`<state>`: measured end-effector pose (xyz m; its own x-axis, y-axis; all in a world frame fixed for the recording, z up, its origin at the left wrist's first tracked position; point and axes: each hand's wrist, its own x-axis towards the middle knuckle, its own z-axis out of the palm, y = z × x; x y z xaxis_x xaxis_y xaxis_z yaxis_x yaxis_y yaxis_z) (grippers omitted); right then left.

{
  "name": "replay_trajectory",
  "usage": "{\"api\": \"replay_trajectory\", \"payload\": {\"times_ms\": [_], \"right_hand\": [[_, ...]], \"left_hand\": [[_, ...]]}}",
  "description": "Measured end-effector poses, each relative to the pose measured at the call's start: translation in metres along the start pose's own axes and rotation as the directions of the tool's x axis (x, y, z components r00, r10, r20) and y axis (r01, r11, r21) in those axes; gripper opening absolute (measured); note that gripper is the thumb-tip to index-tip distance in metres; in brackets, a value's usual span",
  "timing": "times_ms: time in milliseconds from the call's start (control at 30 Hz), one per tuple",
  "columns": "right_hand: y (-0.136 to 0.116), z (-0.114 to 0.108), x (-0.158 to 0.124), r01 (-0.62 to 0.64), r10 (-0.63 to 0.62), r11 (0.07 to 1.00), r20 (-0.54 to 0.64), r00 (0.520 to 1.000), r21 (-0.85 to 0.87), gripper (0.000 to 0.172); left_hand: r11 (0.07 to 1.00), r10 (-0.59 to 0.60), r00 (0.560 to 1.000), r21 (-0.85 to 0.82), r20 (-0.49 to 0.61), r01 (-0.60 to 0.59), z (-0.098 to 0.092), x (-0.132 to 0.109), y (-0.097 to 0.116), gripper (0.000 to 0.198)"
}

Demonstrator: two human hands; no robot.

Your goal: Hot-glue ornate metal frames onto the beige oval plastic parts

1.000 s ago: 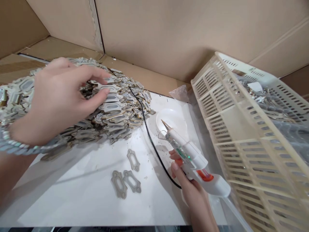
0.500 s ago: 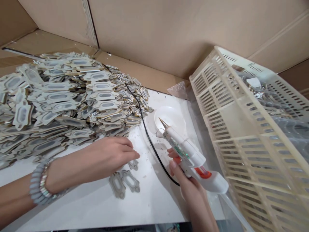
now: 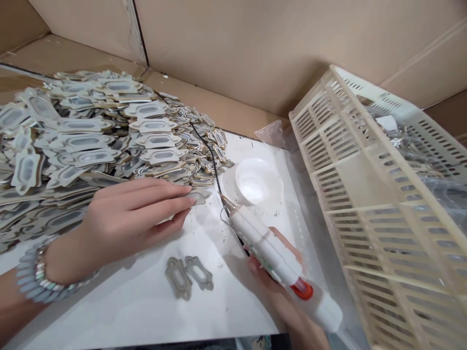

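I could read no text, brand or number anywhere. A small dark mark (image 3: 333,193), perhaps lettering, showed at the slatted side of the cream plastic crate (image 3: 357,175), but it was too small and blurred for me to make out. The white scrap (image 3: 386,123) inside the crate gave me no legible print, nor did the white glue gun (image 3: 266,243) or the small grey frame (image 3: 199,197) I held.

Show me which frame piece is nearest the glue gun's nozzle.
The frame piece pinched in the left hand, beside the nozzle; the others lie in the pile or as a pair on the table.
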<state>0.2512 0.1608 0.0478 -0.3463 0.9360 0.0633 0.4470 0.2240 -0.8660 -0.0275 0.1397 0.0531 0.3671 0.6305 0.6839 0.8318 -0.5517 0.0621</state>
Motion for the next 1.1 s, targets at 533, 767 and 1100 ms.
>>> {"api": "replay_trajectory", "payload": {"times_ms": [533, 767, 1100], "right_hand": [[0.009, 0.002, -0.003, 0.103, -0.106, 0.994, 0.162, 0.981, 0.032, 0.015], [0.011, 0.003, -0.003, 0.102, -0.108, 0.994, 0.170, 0.979, 0.043, 0.014], [0.019, 0.004, -0.004, 0.141, -0.156, 0.984, 0.160, 0.975, 0.105, 0.017]], "left_hand": [[0.997, 0.024, 0.999, 0.074, 0.027, -0.026, -0.008, 0.003, 0.007, 0.001], [0.998, -0.004, 0.999, 0.061, 0.046, 0.001, -0.010, 0.004, 0.010, 0.002], [0.995, 0.038, 0.997, 0.084, 0.067, -0.044, -0.008, 0.007, 0.007, 0.013]]}}
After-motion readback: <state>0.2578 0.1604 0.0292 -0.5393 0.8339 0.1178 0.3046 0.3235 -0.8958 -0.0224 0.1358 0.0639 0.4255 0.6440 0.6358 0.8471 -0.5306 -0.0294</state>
